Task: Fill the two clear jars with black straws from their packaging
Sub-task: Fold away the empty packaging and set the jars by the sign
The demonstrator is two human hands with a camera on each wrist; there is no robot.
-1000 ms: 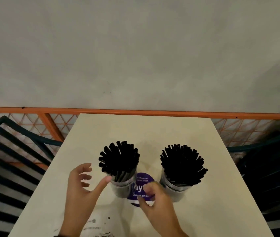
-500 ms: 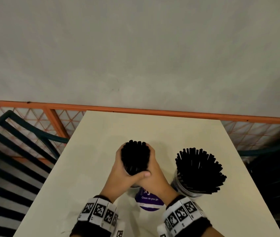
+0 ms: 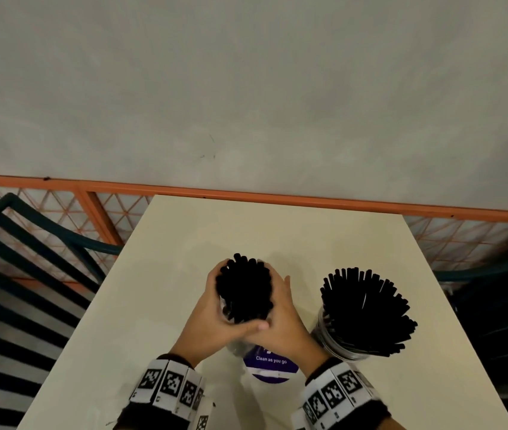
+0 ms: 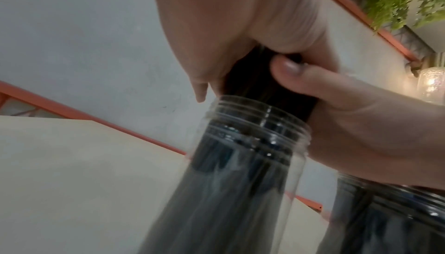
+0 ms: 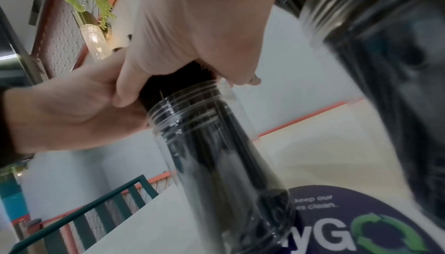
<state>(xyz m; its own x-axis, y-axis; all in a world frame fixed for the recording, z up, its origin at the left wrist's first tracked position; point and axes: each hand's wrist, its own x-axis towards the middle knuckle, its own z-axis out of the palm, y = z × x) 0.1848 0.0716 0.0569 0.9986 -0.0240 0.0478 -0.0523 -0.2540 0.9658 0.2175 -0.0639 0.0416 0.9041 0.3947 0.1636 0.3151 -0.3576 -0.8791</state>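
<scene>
Two clear jars stand on the cream table [image 3: 277, 225]. The left jar [image 3: 236, 347] holds a tight bundle of black straws [image 3: 243, 287]. My left hand [image 3: 212, 315] and right hand [image 3: 287, 318] wrap round this bundle just above the jar's rim, the left thumb lying over the right hand. The left wrist view shows the threaded jar mouth [image 4: 253, 125] under both hands, and the right wrist view shows the same jar [image 5: 211, 144]. The right jar [image 3: 336, 342] stands untouched, its black straws [image 3: 367, 308] fanned outward.
A round purple sticker [image 3: 271, 366] reading "Clean as you go" lies on the table between the jars, near my wrists. An orange mesh railing [image 3: 277, 198] runs along the table's far edge. Dark green slatted chairs [image 3: 29, 259] stand to the left and right.
A second ago both hands were apart and the left jar's straws fanned out. They have since closed round those straws and squeezed them into a tight bundle.
</scene>
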